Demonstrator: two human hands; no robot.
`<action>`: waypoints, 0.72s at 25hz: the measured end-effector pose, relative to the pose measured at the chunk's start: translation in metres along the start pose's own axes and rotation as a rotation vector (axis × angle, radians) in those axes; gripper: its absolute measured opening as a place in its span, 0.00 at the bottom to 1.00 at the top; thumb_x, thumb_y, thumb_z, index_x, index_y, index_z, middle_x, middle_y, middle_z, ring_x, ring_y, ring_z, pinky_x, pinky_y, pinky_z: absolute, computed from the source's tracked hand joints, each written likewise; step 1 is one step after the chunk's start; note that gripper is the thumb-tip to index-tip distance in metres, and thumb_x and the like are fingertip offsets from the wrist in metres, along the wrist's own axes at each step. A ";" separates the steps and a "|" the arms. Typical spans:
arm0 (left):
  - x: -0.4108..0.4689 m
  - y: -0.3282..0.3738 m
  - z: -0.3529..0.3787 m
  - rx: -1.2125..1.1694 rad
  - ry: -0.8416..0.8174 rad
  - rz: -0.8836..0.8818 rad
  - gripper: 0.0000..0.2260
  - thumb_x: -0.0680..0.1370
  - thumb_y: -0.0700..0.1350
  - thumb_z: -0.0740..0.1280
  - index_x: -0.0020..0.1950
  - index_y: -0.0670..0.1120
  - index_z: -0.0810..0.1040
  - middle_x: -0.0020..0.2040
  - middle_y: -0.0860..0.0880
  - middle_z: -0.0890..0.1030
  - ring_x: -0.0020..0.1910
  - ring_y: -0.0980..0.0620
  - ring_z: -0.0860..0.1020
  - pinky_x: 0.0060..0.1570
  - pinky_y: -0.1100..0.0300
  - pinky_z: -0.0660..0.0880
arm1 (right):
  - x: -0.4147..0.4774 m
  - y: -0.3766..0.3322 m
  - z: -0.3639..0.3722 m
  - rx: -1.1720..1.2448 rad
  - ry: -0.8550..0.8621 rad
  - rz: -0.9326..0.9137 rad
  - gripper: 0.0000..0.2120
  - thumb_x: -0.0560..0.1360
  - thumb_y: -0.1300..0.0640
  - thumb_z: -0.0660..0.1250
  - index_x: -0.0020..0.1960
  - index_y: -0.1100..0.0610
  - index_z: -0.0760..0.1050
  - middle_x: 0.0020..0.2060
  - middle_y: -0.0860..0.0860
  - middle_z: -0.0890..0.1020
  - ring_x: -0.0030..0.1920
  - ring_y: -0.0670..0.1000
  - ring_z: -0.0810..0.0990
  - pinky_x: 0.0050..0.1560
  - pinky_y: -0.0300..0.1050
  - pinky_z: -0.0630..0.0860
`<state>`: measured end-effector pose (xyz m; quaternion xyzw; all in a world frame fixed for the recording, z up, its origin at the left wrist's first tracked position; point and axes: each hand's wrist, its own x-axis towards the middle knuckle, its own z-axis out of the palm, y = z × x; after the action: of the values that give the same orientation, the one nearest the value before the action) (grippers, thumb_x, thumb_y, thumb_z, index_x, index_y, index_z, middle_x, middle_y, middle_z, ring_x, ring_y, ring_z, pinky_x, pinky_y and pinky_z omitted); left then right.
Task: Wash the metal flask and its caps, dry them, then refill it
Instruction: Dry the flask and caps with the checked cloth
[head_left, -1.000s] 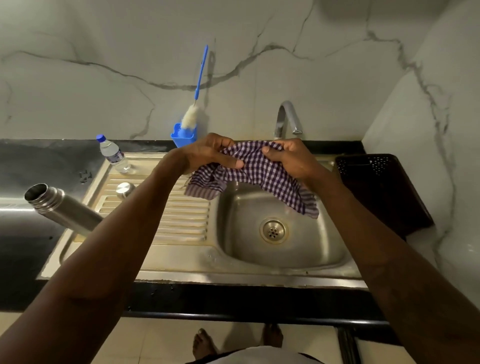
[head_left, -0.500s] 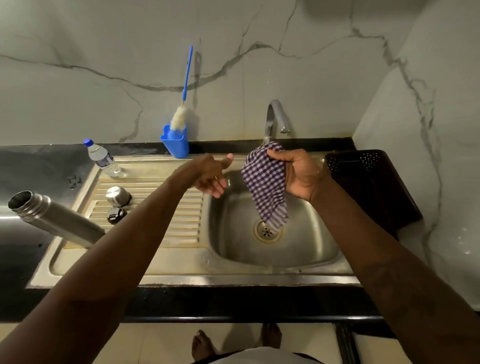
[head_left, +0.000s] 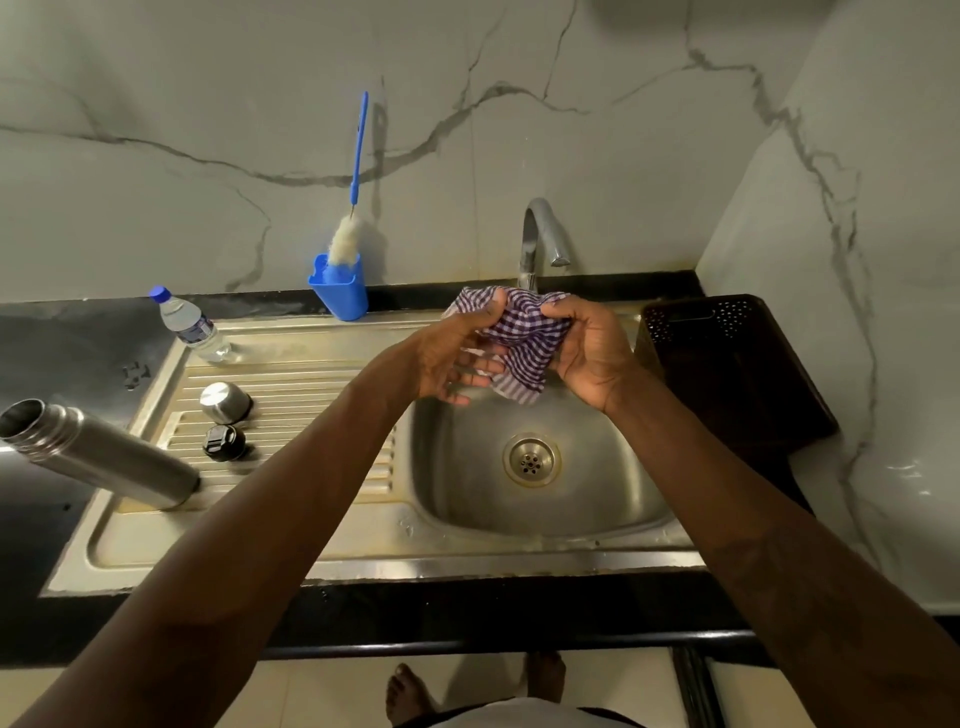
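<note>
Two bare hands are held above the far side of the stainless steel sink basin (head_left: 519, 525), and a bunched purple-and-white checked cloth (head_left: 524, 338) is gripped between them. Its left part is pinched by the left hand (head_left: 447, 358); its right part is clasped in the curled right hand (head_left: 592, 358). Well left of the basin, the uncapped cylindrical metal flask (head_left: 98, 457) is stood. Between flask and basin, the rounded steel cap (head_left: 224, 401) and the small black cap (head_left: 224, 442) are set just beside each other. Behind the basin, a curved steel tap (head_left: 537, 234) is seen.
</note>
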<state>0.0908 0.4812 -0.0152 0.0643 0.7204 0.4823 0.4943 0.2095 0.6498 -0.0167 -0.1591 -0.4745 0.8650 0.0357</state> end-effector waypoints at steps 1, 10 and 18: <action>-0.002 0.003 0.003 0.037 -0.016 -0.018 0.48 0.63 0.81 0.64 0.69 0.47 0.78 0.62 0.42 0.83 0.62 0.41 0.80 0.64 0.41 0.73 | -0.001 0.001 0.001 0.020 -0.014 -0.004 0.15 0.76 0.60 0.64 0.60 0.63 0.79 0.50 0.58 0.84 0.49 0.56 0.83 0.52 0.52 0.80; 0.011 0.019 0.024 -0.345 0.286 0.277 0.12 0.81 0.46 0.71 0.60 0.40 0.81 0.56 0.44 0.86 0.57 0.43 0.84 0.62 0.44 0.80 | 0.004 -0.007 -0.022 -0.175 0.008 -0.004 0.21 0.75 0.59 0.71 0.66 0.65 0.78 0.58 0.59 0.84 0.57 0.60 0.82 0.63 0.58 0.77; 0.000 0.054 0.037 -0.358 0.052 0.093 0.23 0.72 0.37 0.77 0.65 0.36 0.78 0.60 0.40 0.84 0.58 0.42 0.84 0.59 0.46 0.82 | -0.006 -0.018 -0.044 -0.297 0.224 -0.051 0.14 0.78 0.54 0.72 0.60 0.59 0.80 0.55 0.54 0.86 0.58 0.56 0.84 0.58 0.53 0.82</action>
<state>0.0989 0.5332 0.0246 -0.0041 0.6319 0.6266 0.4561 0.2275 0.6938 -0.0221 -0.2459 -0.5941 0.7610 0.0864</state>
